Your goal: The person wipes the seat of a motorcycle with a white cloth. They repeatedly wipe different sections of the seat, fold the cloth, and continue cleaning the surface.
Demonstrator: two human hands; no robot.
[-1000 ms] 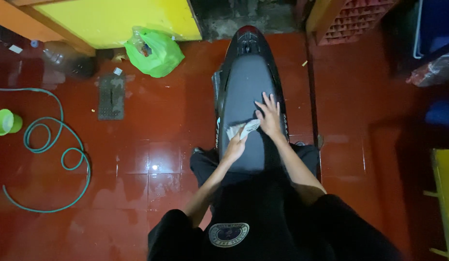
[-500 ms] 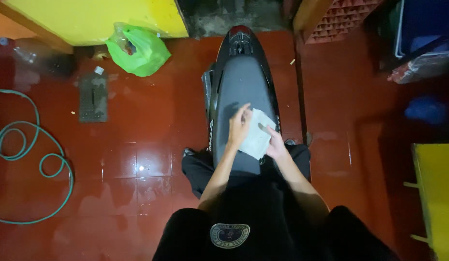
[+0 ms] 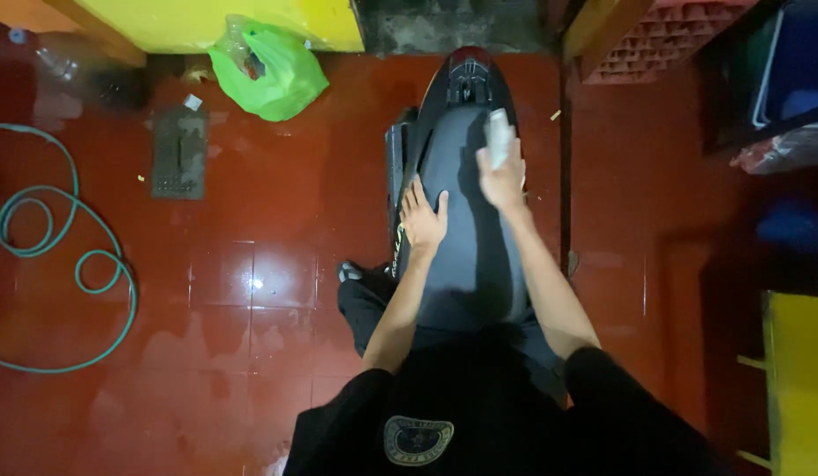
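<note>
I look straight down on a dark grey scooter seat (image 3: pixel 466 256) with a black tail and red rear lamp (image 3: pixel 470 66) at its far end. My left hand (image 3: pixel 423 214) lies flat on the seat's left edge, fingers spread, holding nothing. My right hand (image 3: pixel 501 176) is stretched toward the far right part of the seat and grips a crumpled white cloth (image 3: pixel 499 134), pressed against the seat surface. My black-clad body fills the bottom of the view.
Wet red floor tiles (image 3: pixel 277 291) surround the scooter. A green plastic bag (image 3: pixel 266 69) lies at the yellow wall, a floor drain grate (image 3: pixel 178 152) beside it, a teal hose (image 3: pixel 48 264) coiled at the left. A red crate (image 3: pixel 664 35) and yellow furniture (image 3: pixel 796 379) stand right.
My right hand has carried the cloth from the near middle of the seat up toward its far end. My left hand let go of the cloth and now rests flat on the seat's left side.
</note>
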